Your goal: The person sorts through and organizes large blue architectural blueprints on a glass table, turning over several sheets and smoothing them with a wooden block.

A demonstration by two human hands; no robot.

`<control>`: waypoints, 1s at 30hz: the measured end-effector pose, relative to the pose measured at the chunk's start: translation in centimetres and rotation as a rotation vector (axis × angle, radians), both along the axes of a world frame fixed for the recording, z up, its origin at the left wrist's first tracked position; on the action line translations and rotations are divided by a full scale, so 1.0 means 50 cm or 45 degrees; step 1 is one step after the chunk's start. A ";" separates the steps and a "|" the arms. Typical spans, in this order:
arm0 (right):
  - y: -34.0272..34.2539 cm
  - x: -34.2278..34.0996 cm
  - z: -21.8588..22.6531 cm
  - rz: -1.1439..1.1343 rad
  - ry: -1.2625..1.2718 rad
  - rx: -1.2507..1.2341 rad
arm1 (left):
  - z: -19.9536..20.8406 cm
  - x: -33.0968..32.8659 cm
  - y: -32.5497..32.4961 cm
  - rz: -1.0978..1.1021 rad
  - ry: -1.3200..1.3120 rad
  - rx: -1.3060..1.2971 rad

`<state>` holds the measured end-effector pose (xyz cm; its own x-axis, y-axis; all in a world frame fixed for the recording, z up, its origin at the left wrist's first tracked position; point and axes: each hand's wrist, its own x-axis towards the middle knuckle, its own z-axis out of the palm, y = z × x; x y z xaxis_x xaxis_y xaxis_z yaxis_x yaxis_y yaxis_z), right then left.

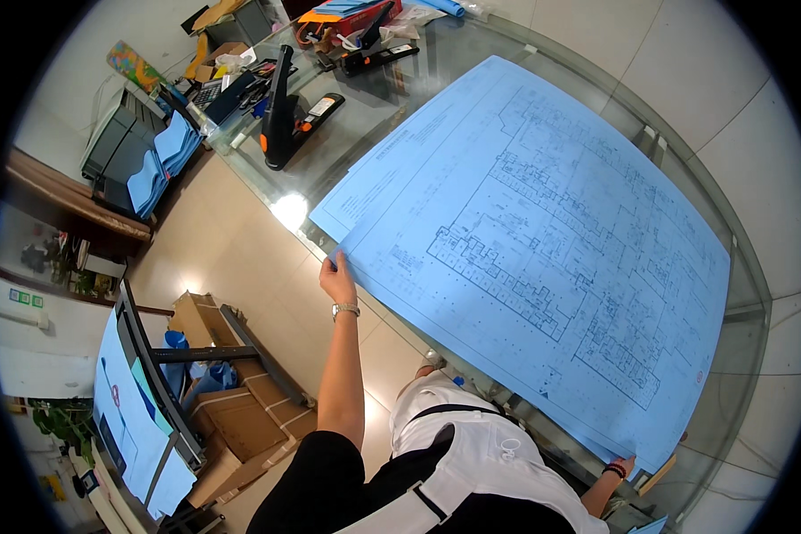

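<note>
A large blue blueprint sheet [507,258], printed with fine floor-plan lines, lies over a glass table. At its left corner another blue sheet shows from beneath. My left hand [336,278], with a watch on the wrist, pinches the near left corner of the top sheet. Down at the near right corner, my right hand [627,464] grips the sheet's edge, thumb on top and the other fingers mostly hidden. Beaded bracelets circle that wrist. Between my hands, the near edge of the sheet runs in front of my white apron [472,427].
A black heavy-duty stapler [294,116] stands on the glass table [383,93], with another stapler [378,58] farther back. Folded blue sheets [165,156] rest on a grey printer at left. Cardboard boxes [240,423] and a printing machine [138,409] occupy the lower left.
</note>
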<state>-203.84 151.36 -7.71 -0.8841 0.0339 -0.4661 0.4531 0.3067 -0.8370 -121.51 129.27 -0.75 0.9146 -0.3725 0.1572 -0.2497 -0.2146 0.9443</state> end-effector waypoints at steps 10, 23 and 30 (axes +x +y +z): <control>-0.025 0.068 0.045 -0.115 0.078 -0.158 | -0.044 0.022 -0.006 0.061 -0.044 0.032; 0.058 -0.089 0.005 -0.095 -0.018 -0.156 | -0.035 -0.027 -0.071 -0.017 0.323 -0.194; -0.073 0.156 0.165 -0.139 -0.035 0.054 | -0.006 -0.011 -0.035 -0.162 0.600 -0.691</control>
<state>-196.05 147.68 0.54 -0.8610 0.1495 -0.4861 0.5082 0.2895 -0.8111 -122.05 127.53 -1.04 0.8857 -0.4616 -0.0495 0.2174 0.3182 0.9227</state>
